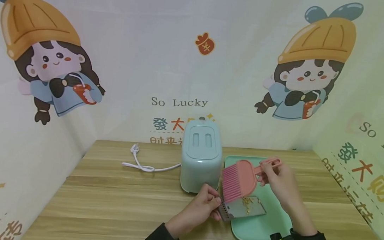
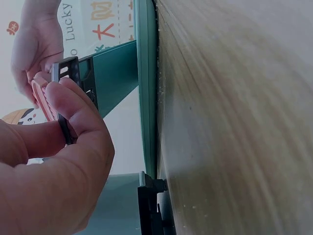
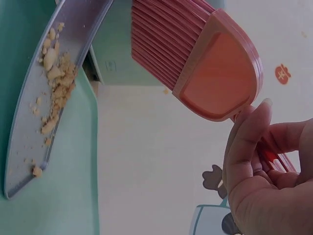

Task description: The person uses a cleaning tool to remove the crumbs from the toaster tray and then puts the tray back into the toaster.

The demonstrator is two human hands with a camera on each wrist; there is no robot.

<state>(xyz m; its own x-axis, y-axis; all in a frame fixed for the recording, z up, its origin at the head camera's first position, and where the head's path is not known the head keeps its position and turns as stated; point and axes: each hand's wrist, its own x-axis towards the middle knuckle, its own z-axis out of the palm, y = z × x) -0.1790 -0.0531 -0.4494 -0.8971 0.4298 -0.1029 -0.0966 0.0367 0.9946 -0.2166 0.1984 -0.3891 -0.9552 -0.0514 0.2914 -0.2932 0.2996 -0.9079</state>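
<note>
My left hand (image 1: 199, 206) pinches the dark slotted end of a flat metal crumb tray (image 1: 255, 209), just in front of the toaster. Pale yellow-brown crumbs (image 3: 61, 81) lie scattered along the metal. By its handle, my right hand (image 1: 280, 179) holds a pink brush (image 1: 247, 178), bristles pointing left. In the head view the bristles (image 1: 231, 183) overlap the crumb tray near its dark end. Beneath both is a mint-green serving tray (image 1: 254, 233). From the left wrist, the crumb tray appears tilted above the green tray, and my fingers (image 2: 78, 110) curl at its dark end.
The pale green toaster (image 1: 200, 169) stands upright on the wooden table (image 1: 113, 202), directly left of the green tray. Its white cord and plug (image 1: 149, 168) lie on the table to the left. A printed cloth backdrop (image 1: 133, 61) rises behind the table and along both sides.
</note>
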